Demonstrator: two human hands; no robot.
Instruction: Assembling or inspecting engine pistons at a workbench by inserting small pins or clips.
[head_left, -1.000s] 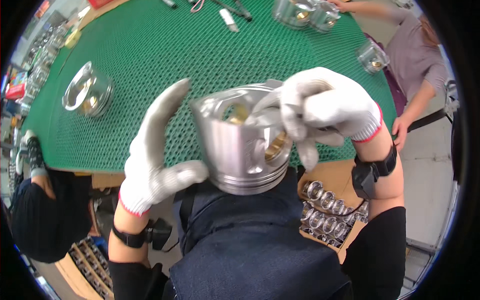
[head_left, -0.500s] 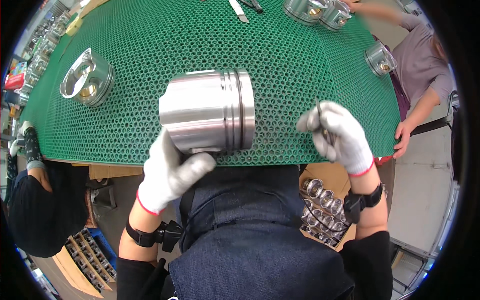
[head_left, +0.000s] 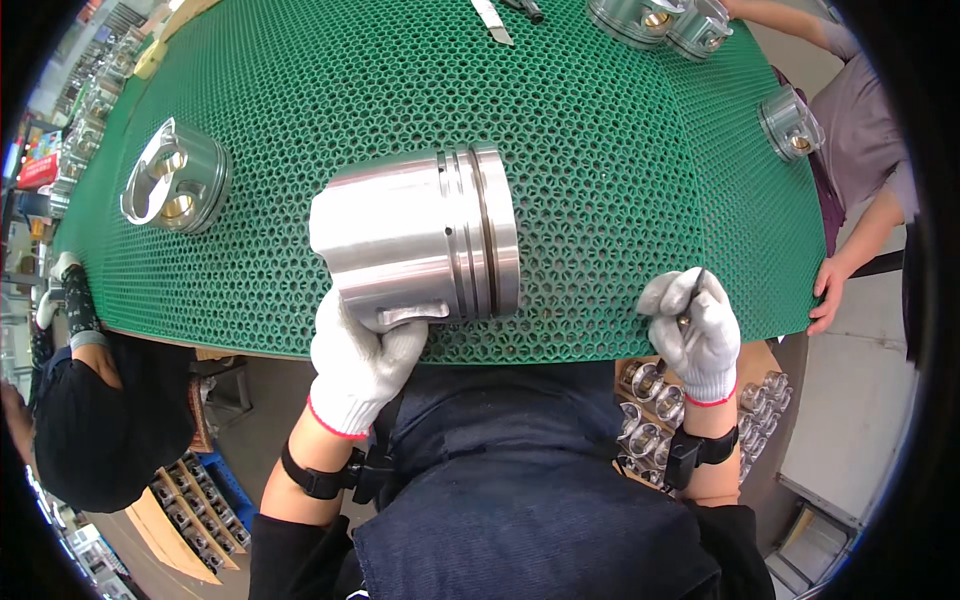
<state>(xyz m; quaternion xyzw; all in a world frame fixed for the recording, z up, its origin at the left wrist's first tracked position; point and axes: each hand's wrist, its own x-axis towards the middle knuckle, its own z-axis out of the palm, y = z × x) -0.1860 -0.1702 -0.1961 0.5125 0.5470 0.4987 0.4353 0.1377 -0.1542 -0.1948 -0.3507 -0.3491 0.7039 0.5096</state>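
- The large piston (head_left: 410, 235) lies on its side over the near part of the green mesh worktop (head_left: 590, 190), ring grooves toward the right; whether it touches the mesh or is lifted off it, I cannot tell.
- The left grip (head_left: 360, 355), in a white glove, grasps this piston at its lower left; the thumb shows below the skirt, and the body of the piston hides most of the fingers.
- The right grip (head_left: 697, 335), gloved alike, is closed around a small dark tool (head_left: 699, 281), just above the near edge and well apart from the piston; the tool's kind is too small to tell.
- To the left, a second piston (head_left: 178, 180) rests tilted on the mesh, its open skirt toward the left.
- At the far right, two pistons (head_left: 630, 20) stand side by side, and a single piston (head_left: 788, 125) sits by the right edge.
- A white flat tool (head_left: 492, 20) and a black tool (head_left: 526, 8) lie at the far edge of view.
- A co-worker's hand (head_left: 828, 292) is at the right edge of the worktop; another person in a dark cap (head_left: 112, 440) is at the lower left.
- Below the near edge, the right forearm partly covers boxed pistons (head_left: 645, 440); a partitioned crate (head_left: 195, 515) of metal parts stands at the lower left.
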